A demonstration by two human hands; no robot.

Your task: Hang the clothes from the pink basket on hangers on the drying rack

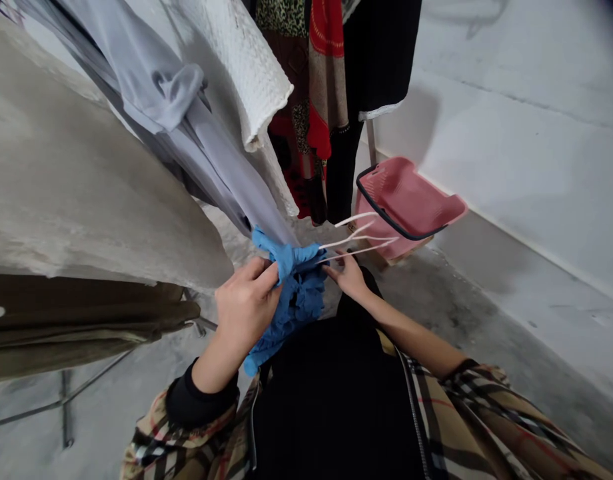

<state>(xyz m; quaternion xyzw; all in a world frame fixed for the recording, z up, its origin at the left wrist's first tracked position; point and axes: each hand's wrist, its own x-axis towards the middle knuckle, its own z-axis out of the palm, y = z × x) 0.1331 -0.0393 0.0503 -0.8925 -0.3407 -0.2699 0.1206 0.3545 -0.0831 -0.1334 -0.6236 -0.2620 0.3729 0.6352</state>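
A blue crumpled garment (pixel 301 297) hangs in front of my black top, with thin white cords (pixel 359 237) stretching from its upper edge to the right. My left hand (pixel 249 293) is closed around a bunched upper part of this garment. At its right edge, my right hand (pixel 354 277) has thumb and fingers curled in against the cloth, close to the cords. Just behind the blue cloth, the lower end of a long grey garment (pixel 236 173) hangs down. The cloth hides some of my fingertips.
A pink basket (pixel 411 200) with a black handle stands by the white wall (pixel 536 133) on the right. White knitwear (pixel 241 73), a red and beige piece (pixel 326 80) and black clothing (pixel 381 53) hang ahead. Large beige cloth (pixel 86 153) hangs left, above metal rack legs (pixel 64 407).
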